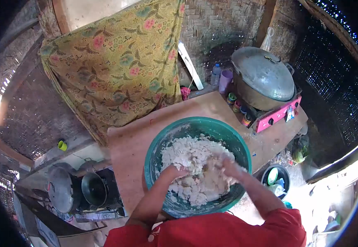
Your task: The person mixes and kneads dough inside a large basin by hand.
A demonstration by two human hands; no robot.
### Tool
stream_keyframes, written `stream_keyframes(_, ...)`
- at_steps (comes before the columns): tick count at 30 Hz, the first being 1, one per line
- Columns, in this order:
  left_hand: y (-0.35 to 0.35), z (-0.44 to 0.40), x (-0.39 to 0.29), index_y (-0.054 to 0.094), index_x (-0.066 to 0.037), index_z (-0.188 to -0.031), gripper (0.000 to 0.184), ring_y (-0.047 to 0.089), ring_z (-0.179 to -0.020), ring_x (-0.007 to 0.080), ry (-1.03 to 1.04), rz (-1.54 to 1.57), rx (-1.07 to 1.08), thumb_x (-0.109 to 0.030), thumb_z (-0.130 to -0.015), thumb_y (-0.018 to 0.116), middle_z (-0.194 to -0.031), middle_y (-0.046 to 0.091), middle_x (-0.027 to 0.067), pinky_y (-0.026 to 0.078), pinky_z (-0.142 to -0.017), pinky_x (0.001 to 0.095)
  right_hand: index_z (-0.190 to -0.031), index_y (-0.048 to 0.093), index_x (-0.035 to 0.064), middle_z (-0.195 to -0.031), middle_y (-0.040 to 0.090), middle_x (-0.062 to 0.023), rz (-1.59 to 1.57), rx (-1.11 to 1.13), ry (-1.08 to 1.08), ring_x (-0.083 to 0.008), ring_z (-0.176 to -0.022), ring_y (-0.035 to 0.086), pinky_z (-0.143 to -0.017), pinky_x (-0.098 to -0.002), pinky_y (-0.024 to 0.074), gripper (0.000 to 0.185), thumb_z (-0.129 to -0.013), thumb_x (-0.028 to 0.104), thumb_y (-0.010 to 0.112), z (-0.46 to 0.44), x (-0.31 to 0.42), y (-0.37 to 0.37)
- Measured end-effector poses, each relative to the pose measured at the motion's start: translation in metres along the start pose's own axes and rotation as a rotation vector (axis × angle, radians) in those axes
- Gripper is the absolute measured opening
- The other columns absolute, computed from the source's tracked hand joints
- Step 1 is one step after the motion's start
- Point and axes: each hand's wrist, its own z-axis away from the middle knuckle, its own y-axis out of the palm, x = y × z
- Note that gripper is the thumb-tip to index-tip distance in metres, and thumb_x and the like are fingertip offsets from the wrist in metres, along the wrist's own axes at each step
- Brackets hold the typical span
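Observation:
A large green basin [149,158] holds a lumpy, pale mass of floury dough [197,154], crumbly at the back and smoother towards the front. My left hand [178,172] is closed on the dough at the left side, its fingertips partly sunk in it and coated white. On the right side of the mass, my right hand [233,169] touches the dough; motion blurs its fingers, so their shape is unclear. White flour streaks the basin's inner wall.
The basin stands on a wooden table [127,152]. At the right back, a big lidded pot [263,76] sits on a pink stove [280,114], beside small jars [236,106] and a purple cup [225,80]. Pans [93,189] lie at lower left; a patterned cloth [121,61] hangs behind.

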Motion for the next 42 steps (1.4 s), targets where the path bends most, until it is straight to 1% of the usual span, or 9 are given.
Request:
stream_keyframes(12,-0.027,-0.024,-0.004,0.045,-0.007,-0.123,0.049,0.044,-0.115,0.0299,-0.020,-0.503,-0.303,-0.030,-0.081,0.055,-0.121,0.050,0.0129,0.032,-0.100,0.0326,-0.132,0.028,0.0013,-0.140,0.027,-0.0150,-0.019,0.543,0.344,-0.0306,-0.130,0.023,-0.106,-0.0391,0.0208,0.057,-0.087,0.034,0.040,-0.178,-0.120,-0.006)
stream_keyframes(16,-0.041,-0.018,-0.026,0.043,-0.005,-0.124,0.041,0.046,-0.114,0.0256,0.166,0.303,-0.577,-0.022,-0.087,0.047,-0.123,0.050,0.0109,0.042,-0.093,0.0394,-0.132,0.027,0.0010,-0.140,0.027,-0.0144,-0.018,0.687,0.324,-0.0309,-0.130,0.023,-0.105,-0.0405,0.0221,0.057,-0.088,0.036,0.036,-0.218,-0.112,0.040)
stream_keyframes(18,-0.056,-0.021,-0.038,0.043,-0.004,-0.123,0.040,0.050,-0.110,0.0253,0.236,-0.467,-0.779,-0.023,-0.087,0.046,-0.121,0.051,0.0109,0.046,-0.087,0.0366,-0.133,0.027,0.0009,-0.140,0.027,-0.0140,0.013,0.752,0.289,-0.0311,-0.130,0.023,-0.105,-0.0412,0.0228,0.057,-0.089,0.037,0.035,-0.226,-0.098,0.057)
stream_keyframes(20,-0.045,-0.030,-0.005,0.042,-0.006,-0.124,0.043,0.049,-0.110,0.0282,0.170,1.135,-0.499,-0.028,-0.088,0.045,-0.124,0.048,0.0126,0.043,-0.089,0.0343,-0.133,0.027,0.0008,-0.140,0.027,-0.0137,0.067,0.826,0.249,-0.0313,-0.130,0.023,-0.105,-0.0419,0.0235,0.058,-0.089,0.038,0.033,-0.220,-0.078,0.069)
stream_keyframes(23,-0.085,-0.037,-0.037,0.046,-0.008,-0.122,0.043,0.049,-0.109,0.0285,0.046,-0.500,-0.465,-0.033,-0.087,0.043,-0.122,0.050,0.0123,0.039,-0.093,0.0359,-0.133,0.026,0.0006,-0.140,0.026,-0.0132,0.187,0.958,0.149,-0.0316,-0.130,0.023,-0.104,-0.0429,0.0245,0.058,-0.090,0.040,0.031,-0.197,-0.040,0.066)
stream_keyframes(29,-0.052,-0.037,0.011,0.042,-0.011,-0.126,0.047,0.045,-0.112,0.0287,-0.231,-0.271,0.006,-0.036,-0.087,0.041,-0.126,0.046,0.0113,0.035,-0.095,0.0386,-0.133,0.025,0.0002,-0.141,0.026,-0.0122,0.530,1.117,-0.143,-0.0321,-0.130,0.023,-0.103,-0.0450,0.0264,0.059,-0.092,0.043,0.026,-0.072,0.062,0.034)
stream_keyframes(32,-0.007,-0.035,0.013,0.040,-0.013,-0.128,0.048,0.043,-0.114,0.0288,-0.279,-0.330,0.098,-0.038,-0.086,0.040,-0.128,0.044,0.0108,0.033,-0.096,0.0399,-0.128,0.039,0.0099,-0.129,0.041,-0.0141,0.691,0.579,-0.171,-0.0331,-0.125,0.030,-0.103,-0.0450,0.0251,0.057,-0.084,0.045,0.044,0.004,0.093,0.033)
stream_keyframes(40,0.074,0.052,-0.016,0.034,-0.016,-0.132,0.053,0.037,-0.119,0.0291,0.068,-0.060,0.186,-0.042,-0.086,0.038,-0.133,0.038,0.0095,0.028,-0.099,0.0435,-0.121,0.050,0.0125,-0.129,0.041,-0.0184,0.328,0.512,0.214,-0.0319,-0.125,0.032,-0.105,-0.0439,0.0215,0.064,-0.067,0.042,0.069,0.025,0.144,-0.068)
stream_keyframes(42,0.111,0.056,-0.019,0.033,-0.017,-0.133,0.055,0.035,-0.121,0.0292,0.050,0.065,0.034,-0.043,-0.086,0.037,-0.135,0.036,0.0092,0.027,-0.100,0.0444,-0.122,0.049,0.0101,-0.130,0.039,-0.0205,0.701,0.530,-0.064,-0.0320,-0.125,0.032,-0.105,-0.0438,0.0239,0.068,-0.066,0.042,0.070,0.017,0.096,-0.053)
